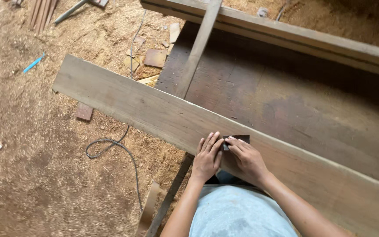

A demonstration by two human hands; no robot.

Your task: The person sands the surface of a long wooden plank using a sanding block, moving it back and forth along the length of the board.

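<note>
Left hand (207, 157) laid flat, fingers spread, on a long wooden plank (154, 112), right hand (246, 158) pressed on a small dark square piece (237, 140) just beside it — plank set slantwise across a dark desk (294, 105), a grey cable (115, 145) looped on the sawdust floor (36, 175) beyond.

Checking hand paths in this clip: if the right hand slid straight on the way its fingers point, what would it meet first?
The right hand points up and left along the long plank, its fingers on a small dark flat piece. Just beyond lie the left hand's fingertips, so it would probably meet those first, though depth is unclear.
</note>
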